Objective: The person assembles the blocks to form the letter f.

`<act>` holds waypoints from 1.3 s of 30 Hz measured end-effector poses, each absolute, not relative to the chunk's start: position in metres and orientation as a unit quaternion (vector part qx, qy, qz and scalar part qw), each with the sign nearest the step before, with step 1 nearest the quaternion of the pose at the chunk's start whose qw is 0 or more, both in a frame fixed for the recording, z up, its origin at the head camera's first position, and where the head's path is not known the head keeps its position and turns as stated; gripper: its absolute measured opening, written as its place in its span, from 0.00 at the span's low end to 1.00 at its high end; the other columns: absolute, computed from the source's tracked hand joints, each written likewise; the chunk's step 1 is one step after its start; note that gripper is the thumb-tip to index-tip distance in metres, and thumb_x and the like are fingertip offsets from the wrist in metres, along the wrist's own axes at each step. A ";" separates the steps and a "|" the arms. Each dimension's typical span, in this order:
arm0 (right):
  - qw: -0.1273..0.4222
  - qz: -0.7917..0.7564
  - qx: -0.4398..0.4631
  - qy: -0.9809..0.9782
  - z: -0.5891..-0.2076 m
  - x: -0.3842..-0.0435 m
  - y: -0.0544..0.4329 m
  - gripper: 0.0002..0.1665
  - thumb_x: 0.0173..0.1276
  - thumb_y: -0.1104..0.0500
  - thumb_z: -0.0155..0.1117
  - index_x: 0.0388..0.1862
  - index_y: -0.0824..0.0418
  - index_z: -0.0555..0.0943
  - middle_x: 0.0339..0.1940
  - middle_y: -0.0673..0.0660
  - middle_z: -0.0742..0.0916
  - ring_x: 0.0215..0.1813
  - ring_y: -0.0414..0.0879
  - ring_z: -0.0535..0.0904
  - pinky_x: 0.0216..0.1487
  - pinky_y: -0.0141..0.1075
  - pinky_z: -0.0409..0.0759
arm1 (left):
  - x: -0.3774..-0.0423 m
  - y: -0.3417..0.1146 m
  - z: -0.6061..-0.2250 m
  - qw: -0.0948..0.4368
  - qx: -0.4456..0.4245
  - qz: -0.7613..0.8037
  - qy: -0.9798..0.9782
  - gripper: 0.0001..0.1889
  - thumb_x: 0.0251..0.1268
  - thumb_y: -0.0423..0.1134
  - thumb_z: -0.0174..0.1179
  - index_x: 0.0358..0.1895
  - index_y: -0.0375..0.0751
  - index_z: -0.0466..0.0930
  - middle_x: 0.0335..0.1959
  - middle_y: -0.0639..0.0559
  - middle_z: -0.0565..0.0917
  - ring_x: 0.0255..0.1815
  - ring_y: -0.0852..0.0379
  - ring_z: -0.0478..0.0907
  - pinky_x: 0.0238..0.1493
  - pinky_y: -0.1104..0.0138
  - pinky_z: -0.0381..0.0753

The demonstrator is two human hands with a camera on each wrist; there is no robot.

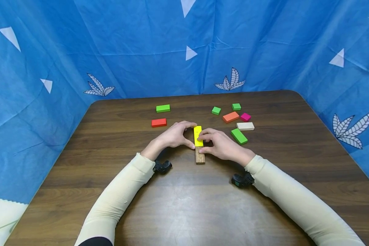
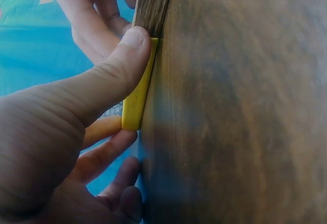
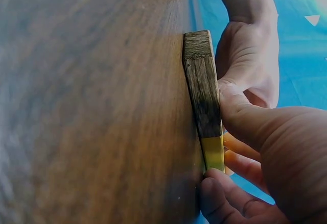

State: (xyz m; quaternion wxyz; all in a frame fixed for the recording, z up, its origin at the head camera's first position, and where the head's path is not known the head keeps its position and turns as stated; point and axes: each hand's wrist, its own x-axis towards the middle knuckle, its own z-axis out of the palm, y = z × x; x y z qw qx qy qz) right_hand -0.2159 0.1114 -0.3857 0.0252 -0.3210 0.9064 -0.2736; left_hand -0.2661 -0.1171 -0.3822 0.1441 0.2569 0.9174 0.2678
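A yellow block (image 1: 197,132) and a dark brown wood-grain block (image 1: 200,158) lie flat on the table, end to end in one line. My left hand (image 1: 176,135) holds the yellow block, thumb by its near left side and forefinger at its far end. From the right, my right hand (image 1: 219,143) spans the joint with bent fingers. Its thumb (image 3: 232,94) touches the brown block, while its fingertips (image 3: 212,175) are at the yellow one. In the left wrist view, the left thumb (image 2: 134,43) lies close to where the blocks meet.
Beyond my left hand lie a light green block (image 1: 163,108) and a red block (image 1: 159,123). Several more lie at the back right, among them an orange block (image 1: 231,117), a magenta block (image 1: 245,117), a white block (image 1: 245,126) and a green block (image 1: 239,136). Blue curtain surrounds the table (image 1: 184,205).
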 end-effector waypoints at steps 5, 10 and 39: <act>0.036 -0.272 -0.316 0.908 -0.384 -0.216 0.110 0.28 0.64 0.48 0.78 0.59 0.60 0.86 0.62 0.58 0.83 0.61 0.52 0.81 0.63 0.48 0.81 | -0.266 -0.120 -0.379 0.153 0.264 0.267 0.914 0.50 0.50 0.53 0.81 0.78 0.45 0.67 0.76 0.48 0.71 0.69 0.46 0.72 0.73 0.54 0.72; 0.039 -0.276 -0.313 0.908 -0.383 -0.215 0.111 0.28 0.64 0.48 0.78 0.59 0.60 0.86 0.63 0.58 0.83 0.61 0.52 0.81 0.64 0.49 0.81 | -0.269 -0.131 -0.371 0.144 0.263 0.286 0.910 0.46 0.52 0.51 0.81 0.75 0.46 0.71 0.73 0.50 0.74 0.69 0.46 0.75 0.71 0.55 0.74; 0.033 -0.276 -0.315 0.908 -0.387 -0.217 0.113 0.28 0.63 0.49 0.78 0.59 0.61 0.86 0.63 0.58 0.83 0.61 0.53 0.81 0.64 0.48 0.81 | -0.302 -0.226 -0.364 0.104 0.112 0.344 0.927 0.30 0.66 0.34 0.70 0.71 0.42 0.75 0.71 0.42 0.77 0.71 0.39 0.72 0.74 0.46 0.70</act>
